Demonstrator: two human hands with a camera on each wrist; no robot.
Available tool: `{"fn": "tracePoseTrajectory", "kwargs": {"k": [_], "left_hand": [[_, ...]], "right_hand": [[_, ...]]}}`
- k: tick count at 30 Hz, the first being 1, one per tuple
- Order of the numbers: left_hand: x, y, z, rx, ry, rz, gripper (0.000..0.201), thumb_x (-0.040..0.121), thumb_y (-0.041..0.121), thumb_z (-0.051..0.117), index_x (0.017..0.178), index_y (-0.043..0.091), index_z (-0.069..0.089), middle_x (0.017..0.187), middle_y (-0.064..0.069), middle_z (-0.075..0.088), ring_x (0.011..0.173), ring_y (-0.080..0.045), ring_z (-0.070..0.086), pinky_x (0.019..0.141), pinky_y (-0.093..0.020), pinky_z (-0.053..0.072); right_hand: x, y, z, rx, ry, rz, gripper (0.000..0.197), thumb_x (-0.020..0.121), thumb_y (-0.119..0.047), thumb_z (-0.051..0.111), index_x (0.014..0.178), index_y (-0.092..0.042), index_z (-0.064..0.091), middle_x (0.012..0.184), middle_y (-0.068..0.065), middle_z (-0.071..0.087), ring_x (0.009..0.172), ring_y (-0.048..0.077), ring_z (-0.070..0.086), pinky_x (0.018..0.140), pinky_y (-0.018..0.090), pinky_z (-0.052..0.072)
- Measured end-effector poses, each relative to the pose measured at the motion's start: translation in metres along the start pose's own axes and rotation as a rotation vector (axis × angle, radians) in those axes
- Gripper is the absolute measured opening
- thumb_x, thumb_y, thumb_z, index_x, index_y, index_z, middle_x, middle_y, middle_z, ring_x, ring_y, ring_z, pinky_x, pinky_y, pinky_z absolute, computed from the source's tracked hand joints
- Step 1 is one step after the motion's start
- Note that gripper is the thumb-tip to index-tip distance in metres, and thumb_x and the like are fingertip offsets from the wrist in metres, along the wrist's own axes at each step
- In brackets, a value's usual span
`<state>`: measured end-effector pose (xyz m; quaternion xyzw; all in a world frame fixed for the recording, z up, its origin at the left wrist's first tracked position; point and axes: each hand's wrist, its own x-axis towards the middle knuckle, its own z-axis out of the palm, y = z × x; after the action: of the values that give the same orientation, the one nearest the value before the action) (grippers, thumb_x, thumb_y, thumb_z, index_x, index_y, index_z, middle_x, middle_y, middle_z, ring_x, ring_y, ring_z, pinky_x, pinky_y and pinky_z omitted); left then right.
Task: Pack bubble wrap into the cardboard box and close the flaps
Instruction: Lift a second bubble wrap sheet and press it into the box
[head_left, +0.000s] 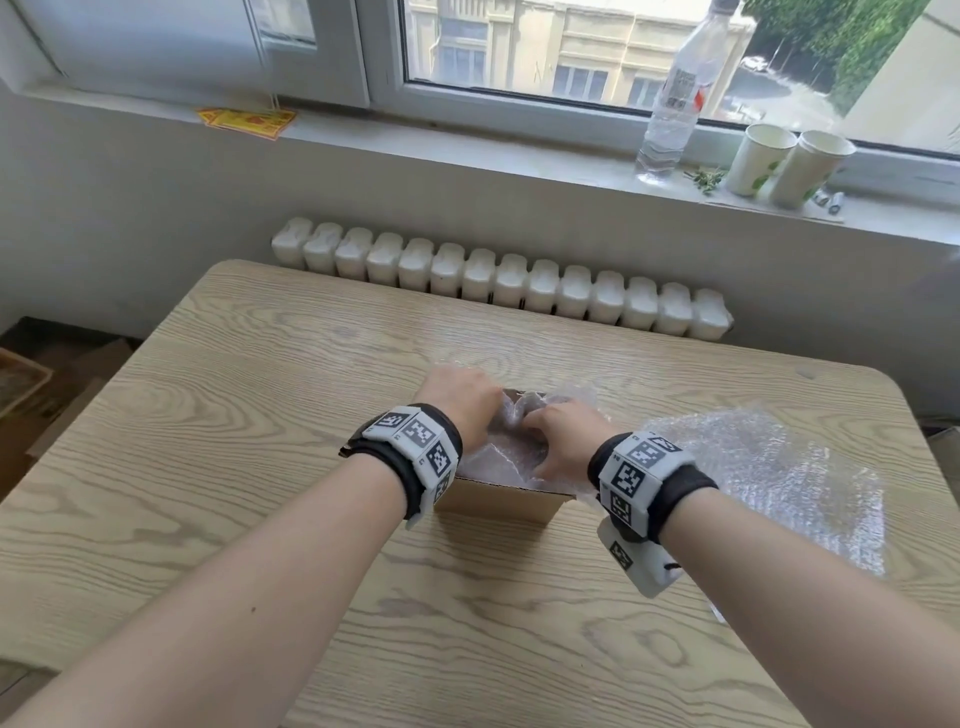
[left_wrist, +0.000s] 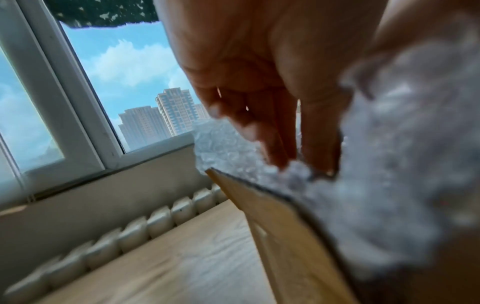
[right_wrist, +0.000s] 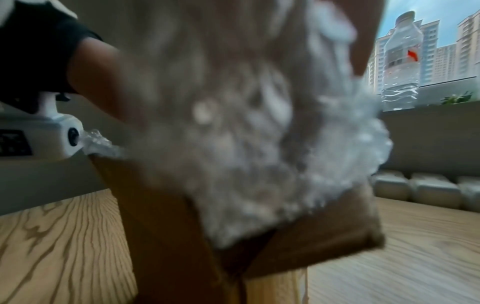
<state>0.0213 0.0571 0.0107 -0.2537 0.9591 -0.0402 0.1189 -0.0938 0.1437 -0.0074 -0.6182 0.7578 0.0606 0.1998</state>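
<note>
A small cardboard box (head_left: 501, 503) stands in the middle of the wooden table, its top open. Crumpled bubble wrap (head_left: 501, 449) fills it and spills over the rim. My left hand (head_left: 465, 400) is at the box's far left corner. In the left wrist view its fingers (left_wrist: 272, 133) point straight down and press into the bubble wrap (left_wrist: 384, 164) just inside the box wall (left_wrist: 285, 236). My right hand (head_left: 563, 434) lies on the wrap at the right side, its fingers buried in it. The right wrist view is filled with blurred bubble wrap (right_wrist: 246, 144) above the box (right_wrist: 298, 246).
A loose sheet of bubble wrap (head_left: 763, 467) lies on the table (head_left: 234, 441) right of the box. Behind the table are a radiator (head_left: 498, 283) and a windowsill with a plastic bottle (head_left: 675, 98) and two paper cups (head_left: 784, 161).
</note>
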Motion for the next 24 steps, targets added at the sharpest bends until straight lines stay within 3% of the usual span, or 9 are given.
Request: {"fn": "tracePoseTrajectory", "kwargs": {"k": [2, 4, 7, 10, 12, 15, 16, 20, 24], "left_hand": [[0.000, 0.001, 0.011, -0.057, -0.082, 0.009, 0.024, 0.080, 0.025, 0.063, 0.103, 0.021, 0.067, 0.110, 0.001, 0.067, 0.109, -0.020, 0.061, 0.091, -0.034, 0.048], [0.000, 0.001, 0.020, -0.076, -0.174, 0.021, 0.035, 0.078, 0.027, 0.067, 0.112, 0.020, 0.061, 0.117, 0.001, 0.064, 0.112, -0.020, 0.060, 0.088, -0.034, 0.050], [0.003, -0.005, 0.023, -0.059, -0.227, 0.038, 0.046, 0.077, 0.024, 0.070, 0.121, 0.020, 0.056, 0.121, 0.000, 0.061, 0.113, -0.019, 0.060, 0.085, -0.034, 0.050], [0.006, -0.011, 0.019, -0.024, -0.233, 0.075, 0.054, 0.076, 0.023, 0.073, 0.126, 0.021, 0.054, 0.126, 0.000, 0.059, 0.119, -0.020, 0.055, 0.096, -0.035, 0.045], [0.008, -0.011, 0.018, -0.027, -0.231, 0.091, 0.052, 0.075, 0.022, 0.073, 0.125, 0.022, 0.057, 0.127, 0.000, 0.059, 0.122, -0.020, 0.053, 0.101, -0.035, 0.041], [0.006, -0.013, 0.022, -0.149, -0.231, 0.068, 0.049, 0.074, 0.016, 0.068, 0.121, 0.026, 0.059, 0.121, 0.002, 0.061, 0.118, -0.020, 0.056, 0.096, -0.034, 0.049], [0.005, -0.015, 0.022, -0.196, -0.215, 0.055, 0.049, 0.073, 0.017, 0.066, 0.121, 0.028, 0.059, 0.121, 0.002, 0.062, 0.117, -0.021, 0.057, 0.094, -0.035, 0.051], [0.005, -0.017, 0.026, -0.169, -0.168, 0.033, 0.046, 0.084, 0.037, 0.060, 0.127, 0.022, 0.055, 0.128, 0.000, 0.060, 0.120, -0.021, 0.056, 0.093, -0.033, 0.047], [0.004, -0.011, 0.029, -0.034, -0.189, 0.091, 0.054, 0.080, 0.040, 0.066, 0.128, 0.020, 0.048, 0.126, 0.000, 0.058, 0.120, -0.021, 0.056, 0.092, -0.034, 0.043]], "right_hand": [[0.000, -0.002, 0.003, 0.008, 0.005, 0.011, 0.033, 0.074, -0.032, 0.065, 0.103, -0.017, 0.067, 0.102, 0.003, 0.065, 0.099, 0.022, 0.059, 0.077, 0.030, 0.049], [-0.001, -0.002, 0.002, -0.007, 0.002, 0.005, 0.031, 0.074, -0.028, 0.065, 0.104, -0.017, 0.067, 0.103, 0.003, 0.066, 0.098, 0.022, 0.060, 0.071, 0.028, 0.043], [-0.004, 0.003, -0.007, -0.042, -0.005, 0.031, 0.023, 0.076, -0.011, 0.063, 0.099, -0.015, 0.067, 0.096, 0.002, 0.063, 0.091, 0.020, 0.057, 0.069, 0.027, 0.042], [-0.007, 0.005, -0.012, -0.124, -0.010, 0.046, 0.014, 0.076, -0.013, 0.066, 0.090, -0.016, 0.064, 0.090, 0.000, 0.059, 0.089, 0.019, 0.053, 0.067, 0.026, 0.040], [-0.008, 0.001, -0.007, -0.156, -0.015, 0.017, 0.014, 0.076, -0.021, 0.066, 0.089, -0.018, 0.061, 0.093, 0.001, 0.060, 0.098, 0.020, 0.055, 0.074, 0.027, 0.044], [-0.001, -0.005, 0.007, -0.172, -0.046, -0.005, 0.034, 0.077, -0.021, 0.063, 0.111, -0.018, 0.064, 0.113, 0.003, 0.064, 0.114, 0.022, 0.054, 0.097, 0.032, 0.045], [0.002, -0.005, 0.010, -0.174, -0.051, -0.005, 0.037, 0.077, -0.021, 0.063, 0.113, -0.019, 0.063, 0.116, 0.003, 0.063, 0.116, 0.023, 0.053, 0.099, 0.036, 0.045], [0.007, -0.008, 0.007, -0.147, -0.117, 0.021, 0.033, 0.079, -0.015, 0.060, 0.112, -0.015, 0.062, 0.116, 0.004, 0.063, 0.114, 0.025, 0.057, 0.092, 0.038, 0.050], [0.015, -0.008, 0.011, -0.100, -0.152, 0.076, 0.034, 0.072, -0.012, 0.062, 0.106, -0.013, 0.065, 0.110, 0.004, 0.066, 0.110, 0.023, 0.059, 0.087, 0.035, 0.053]]}}
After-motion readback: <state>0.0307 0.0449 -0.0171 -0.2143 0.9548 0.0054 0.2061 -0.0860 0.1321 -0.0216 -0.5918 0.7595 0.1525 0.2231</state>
